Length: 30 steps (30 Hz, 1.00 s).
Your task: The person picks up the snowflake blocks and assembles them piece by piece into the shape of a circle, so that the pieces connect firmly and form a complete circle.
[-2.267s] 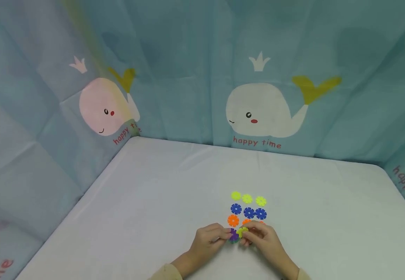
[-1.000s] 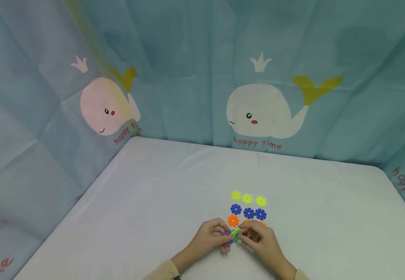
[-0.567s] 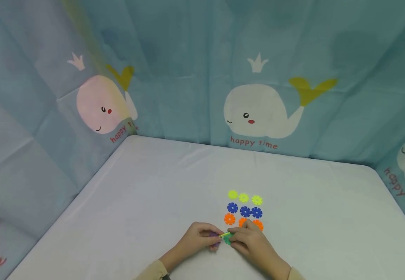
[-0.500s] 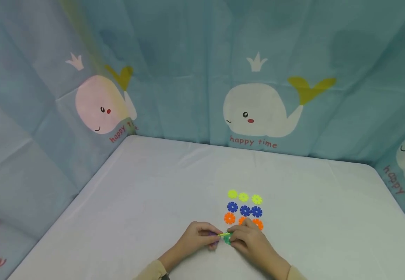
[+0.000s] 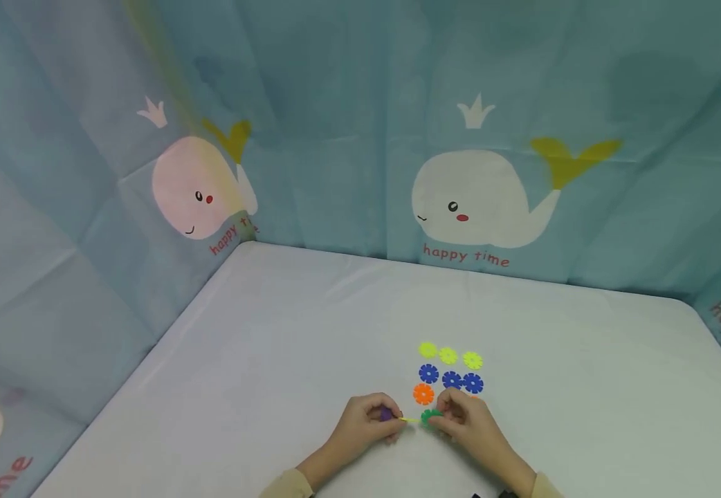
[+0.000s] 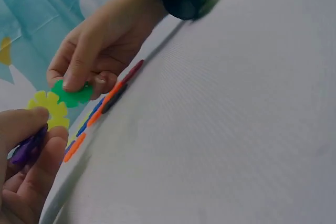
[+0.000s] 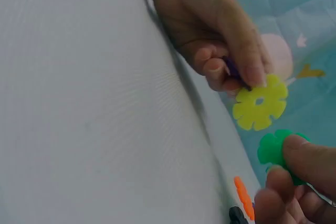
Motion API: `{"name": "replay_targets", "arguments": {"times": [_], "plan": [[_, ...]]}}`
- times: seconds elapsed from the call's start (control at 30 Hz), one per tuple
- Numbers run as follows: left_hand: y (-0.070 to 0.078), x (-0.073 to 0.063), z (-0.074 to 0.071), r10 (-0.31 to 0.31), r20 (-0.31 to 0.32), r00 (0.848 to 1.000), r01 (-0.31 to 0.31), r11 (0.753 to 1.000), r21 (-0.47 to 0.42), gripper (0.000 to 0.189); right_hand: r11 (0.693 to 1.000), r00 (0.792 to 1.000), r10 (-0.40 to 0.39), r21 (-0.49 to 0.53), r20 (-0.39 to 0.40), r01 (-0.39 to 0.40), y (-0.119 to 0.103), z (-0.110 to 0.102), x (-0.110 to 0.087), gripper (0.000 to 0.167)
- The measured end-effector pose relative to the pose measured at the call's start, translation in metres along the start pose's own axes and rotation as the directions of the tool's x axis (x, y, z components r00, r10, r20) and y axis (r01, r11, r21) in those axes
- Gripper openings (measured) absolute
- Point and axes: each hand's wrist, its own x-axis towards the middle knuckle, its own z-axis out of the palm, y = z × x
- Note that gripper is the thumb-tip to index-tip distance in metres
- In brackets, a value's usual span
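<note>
My left hand (image 5: 360,423) pinches a yellow notched snowflake disc (image 7: 269,113) between thumb and fingertips, with a purple snowflake disc (image 6: 29,149) tucked behind it in the fingers. Whether these two are joined, I cannot tell. Facing it, my right hand (image 5: 479,427) grips a green snowflake disc (image 7: 269,149) by its edge, thumb on the flat side. A small gap separates the green disc from the yellow one in the right wrist view. Both hands hold their discs just in front of the laid-out rows.
Beyond the hands lie rows of loose discs: yellow discs (image 5: 472,366) furthest, then blue discs (image 5: 428,380), then orange discs (image 5: 418,394), partly hidden by my right hand. A white cloth covers the table (image 5: 261,360); whale-print curtains (image 5: 335,173) surround it.
The yellow disc has passed from my right fingers to my left hand beside the purple one. My right hand has taken the green disc, and the hands have drawn slightly apart.
</note>
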Motion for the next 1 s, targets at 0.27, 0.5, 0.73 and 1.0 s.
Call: {"name": "replay_targets", "arguments": {"times": [0.27, 0.5, 0.73, 1.0], "plan": [[0.004, 0.001, 0.004, 0.118, -0.031, 0.992, -0.117, 0.992, 0.036, 0.008, 0.904, 0.981, 0.167, 0.382, 0.1, -0.193, -0.002, -0.003, 0.003, 0.021], [0.006, 0.006, 0.005, 0.136, -0.026, 0.99, -0.136, 0.991, 0.007, 0.008, 0.898, 0.985, 0.168, 0.409, 0.024, -0.163, -0.004, -0.002, 0.006, 0.018], [0.005, 0.003, 0.006, 0.093, -0.031, 0.995, -0.094, 0.995, -0.037, 0.005, 0.862, 0.979, 0.202, 0.47, 0.024, -0.189, -0.005, 0.006, 0.003, 0.021], [0.001, -0.001, 0.009, 0.122, -0.049, 0.991, -0.123, 0.992, -0.018, 0.007, 0.793, 0.913, 0.407, 0.487, 0.024, -0.366, -0.009, 0.011, -0.003, 0.018]]}}
